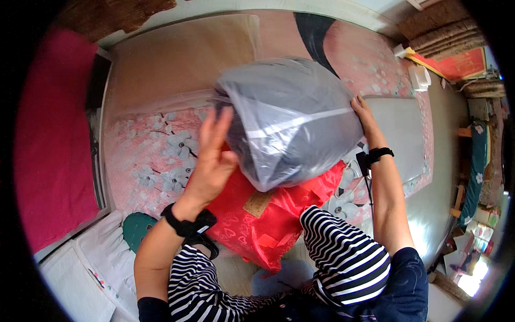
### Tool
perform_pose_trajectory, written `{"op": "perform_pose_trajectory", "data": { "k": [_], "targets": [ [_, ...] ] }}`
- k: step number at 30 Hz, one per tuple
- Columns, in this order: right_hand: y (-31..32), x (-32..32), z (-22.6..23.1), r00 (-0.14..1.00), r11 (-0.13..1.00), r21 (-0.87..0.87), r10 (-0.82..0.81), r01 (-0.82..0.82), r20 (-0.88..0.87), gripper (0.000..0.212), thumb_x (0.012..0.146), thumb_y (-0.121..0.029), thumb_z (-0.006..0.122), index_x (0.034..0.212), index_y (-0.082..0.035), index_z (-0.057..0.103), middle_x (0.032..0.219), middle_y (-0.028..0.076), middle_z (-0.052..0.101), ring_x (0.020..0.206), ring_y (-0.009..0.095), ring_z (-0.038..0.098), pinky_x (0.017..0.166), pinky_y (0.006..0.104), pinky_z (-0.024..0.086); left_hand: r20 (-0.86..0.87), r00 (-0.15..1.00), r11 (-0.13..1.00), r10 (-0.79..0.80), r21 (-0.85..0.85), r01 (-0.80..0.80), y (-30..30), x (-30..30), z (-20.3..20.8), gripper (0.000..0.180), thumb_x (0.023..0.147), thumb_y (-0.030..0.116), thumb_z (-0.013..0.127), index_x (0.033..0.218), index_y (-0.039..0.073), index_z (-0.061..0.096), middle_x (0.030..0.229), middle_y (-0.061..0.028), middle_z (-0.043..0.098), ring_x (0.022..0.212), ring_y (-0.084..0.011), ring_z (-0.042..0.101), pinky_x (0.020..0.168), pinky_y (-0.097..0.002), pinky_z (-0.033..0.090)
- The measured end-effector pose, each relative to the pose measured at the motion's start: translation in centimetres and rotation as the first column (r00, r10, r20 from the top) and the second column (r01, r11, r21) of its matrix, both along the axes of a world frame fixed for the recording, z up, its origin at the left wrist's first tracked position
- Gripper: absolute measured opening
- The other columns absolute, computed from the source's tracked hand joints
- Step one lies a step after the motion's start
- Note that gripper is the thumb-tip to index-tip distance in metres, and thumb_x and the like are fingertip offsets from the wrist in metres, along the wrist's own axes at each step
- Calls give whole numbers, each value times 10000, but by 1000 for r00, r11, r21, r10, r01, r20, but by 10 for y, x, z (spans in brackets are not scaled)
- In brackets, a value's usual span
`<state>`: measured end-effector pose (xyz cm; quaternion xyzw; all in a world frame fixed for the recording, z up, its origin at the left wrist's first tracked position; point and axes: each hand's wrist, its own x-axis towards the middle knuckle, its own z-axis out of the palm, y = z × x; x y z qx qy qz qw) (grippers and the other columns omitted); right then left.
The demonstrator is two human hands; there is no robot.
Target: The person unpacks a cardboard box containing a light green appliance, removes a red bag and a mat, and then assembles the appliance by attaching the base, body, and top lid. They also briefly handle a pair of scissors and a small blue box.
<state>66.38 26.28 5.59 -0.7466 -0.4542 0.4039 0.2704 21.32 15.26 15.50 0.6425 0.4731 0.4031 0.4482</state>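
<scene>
A large clear plastic bag (292,121) stuffed with something dark and soft fills the middle of the view, a pale strip across it. My right hand (367,119) grips its right side, fingers against the plastic. At the bag's left edge is my left hand (212,161), slightly blurred, with its fingers stretched apart and nothing held; whether it touches the plastic I cannot tell. Beneath the bag, a red shiny patterned cloth (255,228) with a tan patch drapes between my knees. What is inside the bag shows only dimly through the film.
A table with a pink floral cover (145,139) lies ahead under clear sheeting. A grey flat panel (394,134) and a white container (419,78) are on its right. To the left hangs a magenta cloth (56,139). A green round object (138,228) sits near my left arm.
</scene>
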Motion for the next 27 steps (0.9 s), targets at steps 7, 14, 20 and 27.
{"op": "perform_pose_trajectory", "data": {
  "k": [7, 14, 20, 27],
  "targets": [
    [-10, 10, 10, 898, 953, -290, -198, 83, -393, 621, 888, -544, 473, 1195, -11, 557, 1131, 133, 608, 1007, 231, 589, 853, 345, 463, 3, 975, 937, 222, -278, -212, -4, 16, -30, 775, 848, 367, 640, 1367, 28, 176, 1430, -238, 198, 1353, -325, 186, 1088, -416, 182],
    [-38, 54, -5, 795, 960, -281, -160, -14, -585, 492, 897, -389, 496, 1253, -48, 503, 1160, 108, 594, 1042, 227, 578, 902, 363, 455, 593, 700, 747, 398, -652, 127, 6, 9, -46, 746, 758, 137, 696, 1358, 27, 267, 1330, -100, 417, 1199, -215, 441, 956, -357, 424],
    [-70, -62, 95, 803, 993, 104, 109, -60, -585, 595, 750, -182, 555, 1308, -29, 415, 1205, 103, 558, 1091, 218, 548, 934, 351, 433, 687, 528, 755, 499, -644, 124, -41, -74, -30, 565, 777, 146, 659, 1286, 38, 441, 1213, -88, 546, 1079, -182, 542, 910, -322, 453],
    [-6, -188, 108, 790, 937, 350, 229, -20, -569, 510, 768, -102, 564, 1254, -21, 433, 1090, 74, 575, 985, 178, 547, 875, 310, 422, -271, 865, 905, 423, 86, -416, 3, -207, -24, 494, 856, 209, 588, 1292, 32, 436, 1209, -105, 544, 1102, -207, 527, 929, -347, 444]
  ]
}}
